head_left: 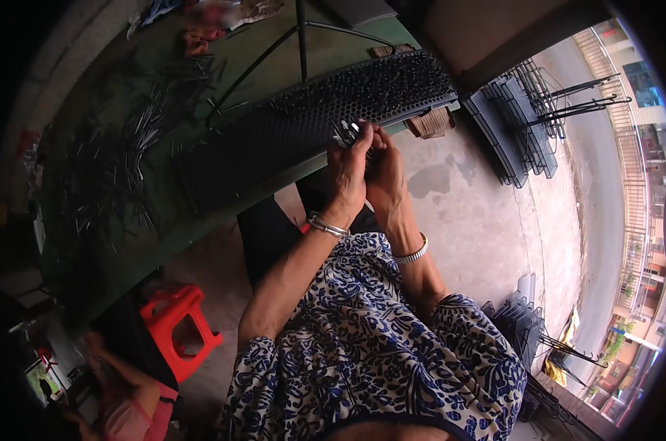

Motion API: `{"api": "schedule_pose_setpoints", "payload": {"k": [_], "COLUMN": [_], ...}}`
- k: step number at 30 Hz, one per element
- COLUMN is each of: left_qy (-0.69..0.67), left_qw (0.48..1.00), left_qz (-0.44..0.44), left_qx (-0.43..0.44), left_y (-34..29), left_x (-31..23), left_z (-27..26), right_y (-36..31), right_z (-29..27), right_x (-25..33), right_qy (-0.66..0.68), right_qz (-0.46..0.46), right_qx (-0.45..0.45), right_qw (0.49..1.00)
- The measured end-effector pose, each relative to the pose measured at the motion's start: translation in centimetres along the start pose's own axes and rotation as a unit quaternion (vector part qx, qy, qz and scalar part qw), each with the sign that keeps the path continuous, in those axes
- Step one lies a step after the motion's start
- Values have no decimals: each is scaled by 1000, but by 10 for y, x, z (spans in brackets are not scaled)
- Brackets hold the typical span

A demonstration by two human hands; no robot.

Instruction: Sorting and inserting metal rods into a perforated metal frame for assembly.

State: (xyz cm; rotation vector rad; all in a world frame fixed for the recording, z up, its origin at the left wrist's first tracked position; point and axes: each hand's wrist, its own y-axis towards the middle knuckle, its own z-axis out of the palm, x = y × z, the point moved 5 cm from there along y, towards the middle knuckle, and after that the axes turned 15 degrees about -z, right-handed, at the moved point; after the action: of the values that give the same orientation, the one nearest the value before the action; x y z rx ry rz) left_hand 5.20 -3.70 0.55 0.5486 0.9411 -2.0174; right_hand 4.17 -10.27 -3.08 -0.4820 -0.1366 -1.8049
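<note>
My left hand (347, 170) and my right hand (386, 173) are pressed together over the near edge of a long black perforated tray (255, 136). Between them they clasp a small bundle of thin metal pieces (345, 132), whose shiny ends stick out past my left thumb. My fingers hide the rest of the bundle, so its exact kind does not show. Many short dark pieces (392, 81) stand crowded in the holes along the tray's right part. Bare holes show across its middle, and the left end is in deep shadow.
Loose thin dark rods (138, 140) lie scattered over the green table (266, 44). A black metal stand (302, 37) rises behind the tray. Black wire racks (513, 125) stand on the floor to the right. A red stool (182, 331) and another person (138, 404) are at lower left.
</note>
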Motion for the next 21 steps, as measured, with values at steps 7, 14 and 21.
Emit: {"api": "schedule_pose_setpoints", "payload": {"k": [7, 14, 21], "left_qy": [-28, 79, 110], "left_qw": [980, 980, 981], "left_qz": [-175, -164, -157], "left_qx": [88, 82, 6], "left_y": [-5, -17, -21], "left_x": [7, 17, 7], "left_z": [-11, -9, -15], "right_y": [-4, -1, 8], "right_z": [16, 37, 38], "right_x": [50, 80, 77], "right_qy": [-321, -573, -579], "right_qz": [122, 17, -8], "right_qx": [135, 189, 172], "right_qw": [930, 797, 797]}}
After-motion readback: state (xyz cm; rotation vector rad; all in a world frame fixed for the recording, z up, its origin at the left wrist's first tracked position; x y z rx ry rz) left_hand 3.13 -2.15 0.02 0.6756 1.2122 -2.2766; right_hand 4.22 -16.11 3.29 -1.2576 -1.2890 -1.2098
